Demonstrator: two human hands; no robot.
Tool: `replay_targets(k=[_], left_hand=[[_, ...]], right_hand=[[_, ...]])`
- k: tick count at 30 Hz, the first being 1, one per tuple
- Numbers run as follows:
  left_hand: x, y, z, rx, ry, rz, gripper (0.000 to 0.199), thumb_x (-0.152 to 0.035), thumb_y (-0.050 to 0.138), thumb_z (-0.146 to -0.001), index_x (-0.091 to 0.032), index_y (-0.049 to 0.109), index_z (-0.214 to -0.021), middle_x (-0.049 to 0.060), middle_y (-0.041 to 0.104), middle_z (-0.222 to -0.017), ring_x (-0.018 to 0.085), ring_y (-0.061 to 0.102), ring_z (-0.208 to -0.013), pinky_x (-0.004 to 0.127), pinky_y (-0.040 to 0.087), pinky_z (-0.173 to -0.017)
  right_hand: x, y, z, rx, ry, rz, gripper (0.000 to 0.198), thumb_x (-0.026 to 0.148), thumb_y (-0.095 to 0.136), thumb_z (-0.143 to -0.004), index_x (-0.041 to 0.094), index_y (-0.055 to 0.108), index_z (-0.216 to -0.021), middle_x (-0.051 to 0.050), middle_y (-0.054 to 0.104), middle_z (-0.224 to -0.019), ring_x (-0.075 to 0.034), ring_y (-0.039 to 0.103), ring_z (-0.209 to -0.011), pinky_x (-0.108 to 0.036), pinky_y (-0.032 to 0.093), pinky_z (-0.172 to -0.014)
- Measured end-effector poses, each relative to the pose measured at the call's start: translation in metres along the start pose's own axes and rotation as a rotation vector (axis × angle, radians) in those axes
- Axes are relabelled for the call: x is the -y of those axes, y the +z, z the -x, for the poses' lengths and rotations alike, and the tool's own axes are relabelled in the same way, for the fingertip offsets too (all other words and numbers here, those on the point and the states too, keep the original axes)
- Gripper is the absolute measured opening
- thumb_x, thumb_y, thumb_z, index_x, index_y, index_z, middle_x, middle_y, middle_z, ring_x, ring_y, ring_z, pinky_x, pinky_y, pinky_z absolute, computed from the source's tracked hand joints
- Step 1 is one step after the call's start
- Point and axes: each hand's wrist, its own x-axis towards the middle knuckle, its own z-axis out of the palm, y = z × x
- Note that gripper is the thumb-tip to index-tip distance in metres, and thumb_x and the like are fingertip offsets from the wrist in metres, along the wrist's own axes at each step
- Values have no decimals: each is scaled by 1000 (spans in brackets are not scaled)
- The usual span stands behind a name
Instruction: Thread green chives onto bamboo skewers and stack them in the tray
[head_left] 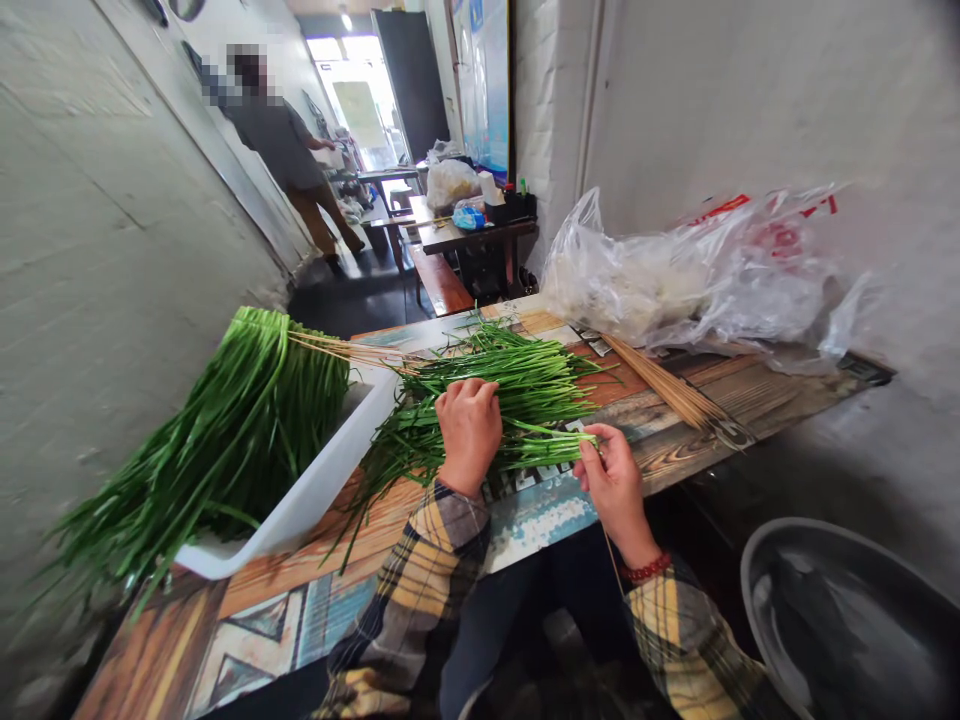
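Loose garlic chives (525,375) lie across the table, their pale stem ends toward the right. My left hand (471,430) is closed over a few of the strands, and its fingertips are partly hidden. At the stem ends, my right hand (615,485) pinches the small bunch of garlic chives (551,437) between thumb and fingers. A thin stick (613,560) shows below the right palm; how it is held is hidden. To the left, a large heap of garlic chives (255,420) hangs over a white tray (360,440), with several skewers (337,346) lying from it toward the loose strands.
A bundle of wooden skewers (667,385) lies on the patterned table (315,620) at right, before clear plastic bags (697,275). A grey basin (847,620) sits lower right. Farther back are a second table (450,238) and a standing person (281,150). Walls flank both sides.
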Motion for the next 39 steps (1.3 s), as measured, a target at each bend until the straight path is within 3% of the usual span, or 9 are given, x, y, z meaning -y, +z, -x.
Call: replay_targets(k=[3, 7, 10, 15, 20, 26, 34, 39], left_hand=[[-8, 1, -1, -51, 19, 190, 22, -20, 49, -89, -20, 68, -101, 8, 67, -103, 23, 55, -101, 38, 41, -88], [-33, 13, 6, 252, 218, 538, 27, -26, 51, -90, -18, 64, -111, 7, 68, -105, 18, 60, -96, 30, 45, -87], [-41, 20, 12, 467, 248, 638, 35, -31, 50, -90, -16, 60, -121, 7, 69, -103, 17, 63, -90, 27, 47, -83], [-31, 22, 12, 653, 206, 702, 28, -31, 49, -89, -13, 71, -88, 3, 70, -81, 14, 60, -72, 22, 44, -67], [-28, 22, 9, 591, 91, 780, 29, -31, 50, -86, -11, 66, -73, 1, 62, -66, 11, 52, -63, 20, 39, -60], [-32, 20, 11, 556, 109, 815, 25, -31, 49, -87, -12, 65, -83, 2, 64, -77, 12, 54, -73, 21, 40, -68], [-32, 27, 11, 609, 125, 822, 39, -37, 43, -90, -15, 45, -57, -4, 37, -57, 8, 32, -57, 22, 28, -55], [-35, 29, 13, 688, 153, 854, 38, -37, 44, -89, -14, 46, -58, -4, 39, -58, 8, 34, -57, 22, 29, -55]], right_hand=[[2, 0, 1, 18, -16, 5, 33, 48, 50, -90, 22, 50, -109, 5, 56, -58, -9, 46, -41, -21, 38, -42], [5, -3, 3, 48, -32, -4, 32, 49, 45, -92, 22, 50, -110, 4, 57, -60, -10, 48, -44, -23, 40, -45], [8, -5, 4, 76, -44, -24, 33, 49, 40, -93, 23, 50, -111, 4, 58, -61, -11, 50, -46, -24, 42, -48], [12, -8, 3, 182, -15, -157, 42, 50, 35, -95, 22, 43, -124, 0, 63, -69, -14, 55, -51, -27, 42, -50], [7, -15, 3, 182, 15, 10, 44, 49, 48, -89, 19, 46, -122, -1, 64, -70, -16, 58, -54, -28, 44, -53], [11, -17, 8, 177, -111, 398, 35, 43, 42, -92, 19, 67, -88, 0, 58, -55, -16, 58, -54, -27, 41, -57], [10, -14, 7, 144, -227, 481, 32, 34, 39, -93, 21, 66, -82, -3, 72, -77, -17, 66, -70, -24, 42, -65], [5, -11, 3, 112, -222, 512, 32, 34, 41, -92, 20, 64, -75, -3, 68, -69, -17, 63, -64, -24, 39, -60]])
